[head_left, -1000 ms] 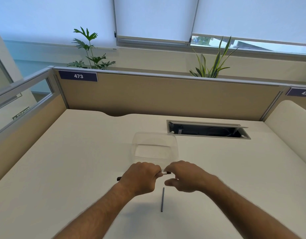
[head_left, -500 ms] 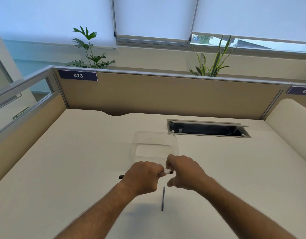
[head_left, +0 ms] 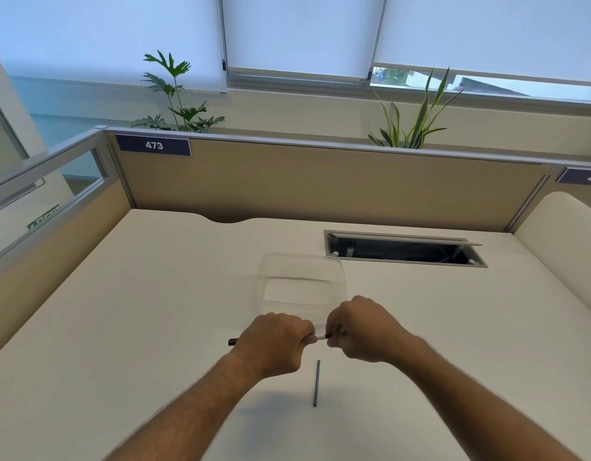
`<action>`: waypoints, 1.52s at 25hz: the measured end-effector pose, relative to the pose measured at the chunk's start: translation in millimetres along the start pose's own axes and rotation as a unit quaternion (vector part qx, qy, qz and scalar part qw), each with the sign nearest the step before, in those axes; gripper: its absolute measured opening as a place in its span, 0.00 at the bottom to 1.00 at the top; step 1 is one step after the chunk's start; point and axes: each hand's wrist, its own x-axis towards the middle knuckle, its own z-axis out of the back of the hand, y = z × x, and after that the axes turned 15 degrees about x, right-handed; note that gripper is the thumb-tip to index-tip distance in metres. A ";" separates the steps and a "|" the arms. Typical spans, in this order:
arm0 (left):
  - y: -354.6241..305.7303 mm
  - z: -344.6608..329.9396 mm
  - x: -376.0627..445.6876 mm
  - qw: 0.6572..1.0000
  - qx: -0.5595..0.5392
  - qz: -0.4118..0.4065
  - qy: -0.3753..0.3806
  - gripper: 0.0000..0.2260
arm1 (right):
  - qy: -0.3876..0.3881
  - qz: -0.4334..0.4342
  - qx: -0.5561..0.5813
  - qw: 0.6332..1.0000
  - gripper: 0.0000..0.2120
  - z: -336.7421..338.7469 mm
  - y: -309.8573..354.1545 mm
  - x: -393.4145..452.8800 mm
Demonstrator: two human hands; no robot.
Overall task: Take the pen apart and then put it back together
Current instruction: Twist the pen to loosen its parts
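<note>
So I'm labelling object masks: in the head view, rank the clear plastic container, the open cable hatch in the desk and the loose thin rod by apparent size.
1. Cable hatch, widest, though it lies farthest.
2. Clear plastic container, partly behind the hands.
3. Thin rod, clearly smallest despite lying nearest.

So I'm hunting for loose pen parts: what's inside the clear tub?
The clear tub looks empty where visible; the hands cover its near edge. One thin rod lies on the desk.

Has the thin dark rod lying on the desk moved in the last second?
No. The thin dark rod lies in the same spot on the desk, just nearer than the two hands and the clear container, pointing the same way.
</note>
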 end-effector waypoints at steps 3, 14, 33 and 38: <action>-1.1 -0.1 0.6 1.000 -0.004 -0.008 -0.010 0.08 | -0.014 -0.011 0.009 1.000 0.12 1.5 -1.7 -0.1; -2.9 -2.4 -0.1 1.000 0.008 -0.024 -0.015 0.09 | 0.079 0.012 0.055 0.995 0.08 3.4 -4.5 2.6; 0.6 -0.9 2.1 0.999 -0.023 -0.033 -0.023 0.10 | -0.081 0.041 0.067 0.994 0.08 -8.5 -1.9 -0.9; 3.3 -2.7 3.8 0.998 -0.054 -0.025 -0.023 0.12 | -0.120 0.064 0.082 0.987 0.10 -15.1 -2.9 -1.6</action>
